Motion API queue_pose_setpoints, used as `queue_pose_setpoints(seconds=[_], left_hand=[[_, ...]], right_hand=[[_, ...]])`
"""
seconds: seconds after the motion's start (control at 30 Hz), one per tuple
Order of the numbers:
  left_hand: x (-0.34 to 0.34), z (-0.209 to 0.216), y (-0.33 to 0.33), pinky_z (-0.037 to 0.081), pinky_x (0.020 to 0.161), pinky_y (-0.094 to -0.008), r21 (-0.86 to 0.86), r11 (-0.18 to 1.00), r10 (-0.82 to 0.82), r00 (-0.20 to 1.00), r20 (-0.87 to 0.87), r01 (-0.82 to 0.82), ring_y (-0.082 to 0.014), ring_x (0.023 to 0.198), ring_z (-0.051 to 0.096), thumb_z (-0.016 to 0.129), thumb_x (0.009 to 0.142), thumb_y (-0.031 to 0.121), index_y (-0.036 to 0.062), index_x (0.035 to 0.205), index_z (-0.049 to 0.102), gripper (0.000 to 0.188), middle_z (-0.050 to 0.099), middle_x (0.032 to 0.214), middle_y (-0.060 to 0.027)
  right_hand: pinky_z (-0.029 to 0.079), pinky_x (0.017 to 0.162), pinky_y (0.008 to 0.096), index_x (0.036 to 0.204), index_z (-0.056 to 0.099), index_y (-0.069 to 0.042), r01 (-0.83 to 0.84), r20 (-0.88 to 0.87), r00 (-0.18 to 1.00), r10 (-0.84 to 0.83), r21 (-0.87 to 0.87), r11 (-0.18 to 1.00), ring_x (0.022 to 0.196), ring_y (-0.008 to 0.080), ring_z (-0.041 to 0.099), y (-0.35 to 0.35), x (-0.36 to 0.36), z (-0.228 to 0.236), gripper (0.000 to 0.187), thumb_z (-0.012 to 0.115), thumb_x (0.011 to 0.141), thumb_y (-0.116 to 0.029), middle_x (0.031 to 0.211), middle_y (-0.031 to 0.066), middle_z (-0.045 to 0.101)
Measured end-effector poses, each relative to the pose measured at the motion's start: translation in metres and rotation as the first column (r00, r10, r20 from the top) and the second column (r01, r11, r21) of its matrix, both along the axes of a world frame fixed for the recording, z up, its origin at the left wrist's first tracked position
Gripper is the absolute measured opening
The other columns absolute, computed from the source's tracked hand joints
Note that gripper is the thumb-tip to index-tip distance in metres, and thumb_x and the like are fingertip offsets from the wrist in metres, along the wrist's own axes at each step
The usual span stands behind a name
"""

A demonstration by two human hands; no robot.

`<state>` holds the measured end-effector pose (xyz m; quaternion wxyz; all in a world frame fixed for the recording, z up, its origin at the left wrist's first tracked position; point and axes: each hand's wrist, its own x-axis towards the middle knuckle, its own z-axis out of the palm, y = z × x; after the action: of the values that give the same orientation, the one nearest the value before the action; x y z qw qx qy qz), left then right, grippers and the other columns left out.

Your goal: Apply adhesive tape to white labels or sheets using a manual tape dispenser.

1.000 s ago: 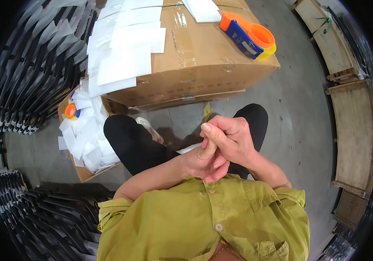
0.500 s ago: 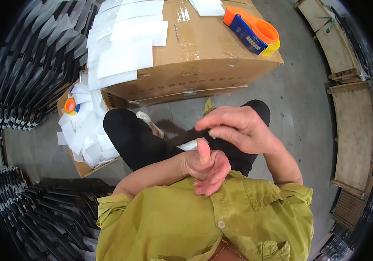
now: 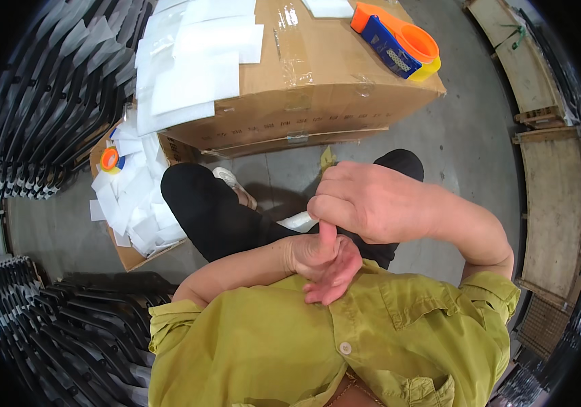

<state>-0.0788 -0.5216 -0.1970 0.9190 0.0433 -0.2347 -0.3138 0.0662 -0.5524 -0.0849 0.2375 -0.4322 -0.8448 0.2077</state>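
My left hand (image 3: pixel 327 266) is in front of my shirt, palm turned up, its thumb raised and its fingers loosely spread with nothing in them. Above it, my right hand (image 3: pixel 365 202) is closed around the tip of my left thumb. Beyond my knees stands a large cardboard box (image 3: pixel 338 108). On its top lie overlapping white foam sheets (image 3: pixel 195 81) at the left and an orange, blue and yellow tape dispenser (image 3: pixel 399 47) at the right. Neither hand touches these.
To the left, an open carton (image 3: pixel 127 261) holds many white sheets (image 3: pixel 127 197) and another orange-and-blue tape dispenser (image 3: pixel 110 160). Rows of black metal frames (image 3: pixel 60 108) crowd the left side. Wooden crates (image 3: pixel 551 210) line the right. A yellowish scrap (image 3: pixel 327 157) lies on the floor.
My right hand has come down and left and closed on my left thumb; before, it hovered apart with fingers loosely bent. My left hand has barely moved.
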Motion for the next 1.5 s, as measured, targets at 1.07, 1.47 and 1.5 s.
queue_pose_setpoints(seconds=[1.07, 1.47, 1.5], left_hand=[[-0.012, -0.014, 0.003, 0.040, 0.032, -0.0275, 0.296, 0.920, 0.343, 0.893, -0.291, -0.256, -0.0193, 0.038, 0.051, 0.039, 0.071, 0.069, 0.0098, 0.072, 0.053, 0.060, 0.058, 0.060, -0.0107], [-0.006, -0.012, 0.005, 0.041, 0.036, -0.0248, 0.264, 0.886, 0.462, 0.770, -0.439, -0.381, -0.0183, 0.044, 0.055, 0.048, 0.081, 0.055, 0.0093, 0.072, 0.053, 0.047, 0.058, 0.060, -0.0106], [-0.002, -0.008, 0.007, 0.042, 0.038, -0.0243, 0.438, 0.810, 0.583, 0.620, -0.525, -0.391, -0.0179, 0.045, 0.055, 0.047, 0.084, 0.052, 0.0092, 0.072, 0.052, 0.045, 0.057, 0.059, -0.0099]], right_hand=[[0.048, 0.065, 0.0283, 0.084, 0.058, 0.001, 0.381, -0.531, 0.638, -0.558, -0.412, 0.828, 0.071, 0.0186, 0.059, -0.052, -0.018, -0.039, 0.011, 0.064, 0.075, 0.002, 0.078, 0.0086, 0.060], [0.047, 0.057, 0.0328, 0.080, 0.055, -0.002, 0.571, -0.287, 0.796, -0.533, 0.067, 0.818, 0.066, 0.0273, 0.057, -0.039, -0.015, -0.053, 0.009, 0.059, 0.073, -0.001, 0.071, 0.0098, 0.056], [0.046, 0.056, 0.0347, 0.079, 0.054, -0.003, 0.597, -0.180, 0.801, -0.570, 0.187, 0.780, 0.065, 0.0294, 0.056, -0.037, -0.014, -0.059, 0.009, 0.059, 0.072, -0.002, 0.071, 0.0098, 0.055]])
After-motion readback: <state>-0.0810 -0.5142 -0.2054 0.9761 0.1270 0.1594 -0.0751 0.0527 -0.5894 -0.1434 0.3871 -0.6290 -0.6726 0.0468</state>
